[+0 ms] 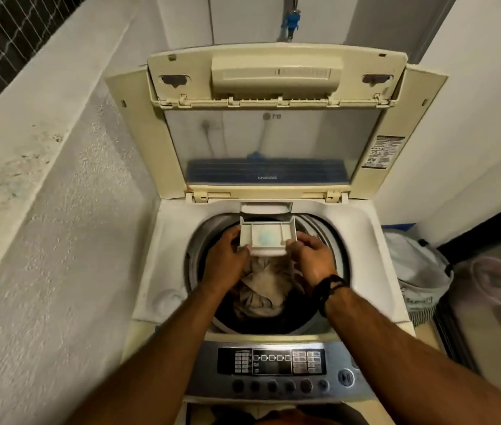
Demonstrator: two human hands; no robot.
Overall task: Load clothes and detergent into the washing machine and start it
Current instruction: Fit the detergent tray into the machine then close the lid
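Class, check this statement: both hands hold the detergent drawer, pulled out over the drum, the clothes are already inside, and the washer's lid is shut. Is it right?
One detail is wrong: the lid is open, raised upright behind the drum, as the head view shows. The rest stands: the left hand and right hand hold the detergent drawer, pulled out over the drum, with clothes inside.

One top-loading washing machine (273, 271) with one raised lid (273, 118), one detergent drawer (269, 237), two hands (226, 259) (312, 260), one laundry basket (420, 271), one plastic bowl (498, 280).
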